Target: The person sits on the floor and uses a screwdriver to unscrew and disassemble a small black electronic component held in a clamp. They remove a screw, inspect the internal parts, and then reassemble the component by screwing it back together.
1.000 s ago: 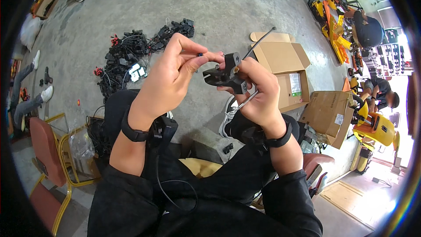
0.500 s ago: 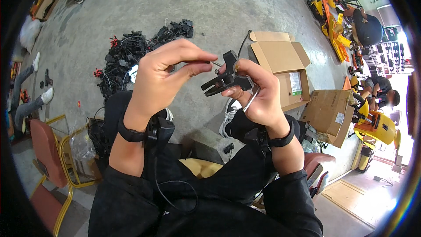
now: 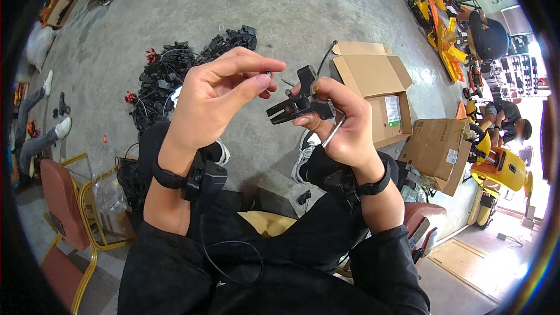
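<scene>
My left hand pinches a small dark piece, possibly a screw, between thumb and fingers, left of and above the black plastic part. My right hand is closed on that part, which has two prongs pointing left and an upright block on top, and also grips a thin metal rod angled down from the part. Both wrists carry black strapped devices with a cable looping over my lap.
Black cabled assemblies lie heaped ahead-left, an open flat carton and a larger box ahead-right. Chairs flank me. Other people sit around the edges, among yellow-orange machines.
The rod in my right hand has tilted lower while the black part shifted slightly left. My left fingers first moved down, then rose slightly, bringing the small piece into view again.
</scene>
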### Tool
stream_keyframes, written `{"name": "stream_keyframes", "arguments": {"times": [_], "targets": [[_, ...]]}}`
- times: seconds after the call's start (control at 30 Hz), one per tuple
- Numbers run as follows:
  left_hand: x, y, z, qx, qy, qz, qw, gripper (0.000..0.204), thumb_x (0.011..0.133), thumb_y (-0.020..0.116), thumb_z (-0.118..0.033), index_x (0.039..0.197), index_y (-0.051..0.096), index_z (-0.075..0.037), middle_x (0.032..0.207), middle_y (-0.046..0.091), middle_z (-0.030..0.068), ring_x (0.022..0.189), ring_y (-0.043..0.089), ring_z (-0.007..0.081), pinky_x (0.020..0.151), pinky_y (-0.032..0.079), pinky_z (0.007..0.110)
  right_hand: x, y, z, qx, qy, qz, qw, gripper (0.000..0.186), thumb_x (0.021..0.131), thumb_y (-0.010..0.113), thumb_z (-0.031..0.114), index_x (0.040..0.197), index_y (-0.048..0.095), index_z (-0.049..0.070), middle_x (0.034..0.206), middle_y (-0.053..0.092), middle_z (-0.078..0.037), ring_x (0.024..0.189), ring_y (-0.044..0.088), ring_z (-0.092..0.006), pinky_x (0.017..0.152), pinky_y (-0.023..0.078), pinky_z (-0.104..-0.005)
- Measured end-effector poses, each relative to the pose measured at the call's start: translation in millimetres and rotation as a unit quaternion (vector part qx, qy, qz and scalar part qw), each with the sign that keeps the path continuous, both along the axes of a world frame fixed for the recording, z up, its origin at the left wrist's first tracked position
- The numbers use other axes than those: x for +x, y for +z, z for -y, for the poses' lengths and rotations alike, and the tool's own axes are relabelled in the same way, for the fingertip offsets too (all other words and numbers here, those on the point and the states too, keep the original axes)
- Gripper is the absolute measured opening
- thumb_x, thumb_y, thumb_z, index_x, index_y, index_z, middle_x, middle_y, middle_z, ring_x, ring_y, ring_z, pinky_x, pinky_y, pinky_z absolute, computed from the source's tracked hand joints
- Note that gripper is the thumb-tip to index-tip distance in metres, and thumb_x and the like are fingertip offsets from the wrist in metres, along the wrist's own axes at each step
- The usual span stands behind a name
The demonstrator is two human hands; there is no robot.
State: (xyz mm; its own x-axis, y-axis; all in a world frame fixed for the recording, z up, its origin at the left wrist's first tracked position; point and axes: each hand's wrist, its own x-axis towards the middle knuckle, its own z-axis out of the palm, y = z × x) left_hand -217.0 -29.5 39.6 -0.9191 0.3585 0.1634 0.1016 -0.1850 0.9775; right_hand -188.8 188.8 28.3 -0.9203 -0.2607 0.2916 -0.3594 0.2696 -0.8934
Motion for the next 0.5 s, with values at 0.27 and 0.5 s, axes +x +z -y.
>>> {"name": "stream_keyframes", "arguments": {"times": [0.27,0.5], "targets": [[1.7,-1.4,2.1,0.056,-0.034,0.076,0.995,0.018,0.091,0.065,-0.001,0.109,0.066,0.003,0.097,0.069,0.0082,0.090,0.067,0.0144,0.080,0.054,0.029,1.9,3.8,1.5,0.001,0.008,0.007,1.000,0.040,0.074,0.086,0.015,0.105,0.063,0.003,0.082,0.064,-0.005,0.066,0.053,-0.0105,0.057,0.042,-0.0254],[0.7,-1.1,2.7,0.040,-0.046,0.084,0.995,0.011,0.088,0.069,-0.001,0.099,0.067,0.003,0.093,0.066,0.0073,0.086,0.065,0.0148,0.078,0.054,0.029,6.3,14.6,1.0,-0.037,0.039,0.093,0.994,0.039,0.086,0.078,0.020,0.111,0.058,-0.002,0.098,0.068,-0.006,0.087,0.061,-0.0098,0.078,0.048,-0.0232]]}}
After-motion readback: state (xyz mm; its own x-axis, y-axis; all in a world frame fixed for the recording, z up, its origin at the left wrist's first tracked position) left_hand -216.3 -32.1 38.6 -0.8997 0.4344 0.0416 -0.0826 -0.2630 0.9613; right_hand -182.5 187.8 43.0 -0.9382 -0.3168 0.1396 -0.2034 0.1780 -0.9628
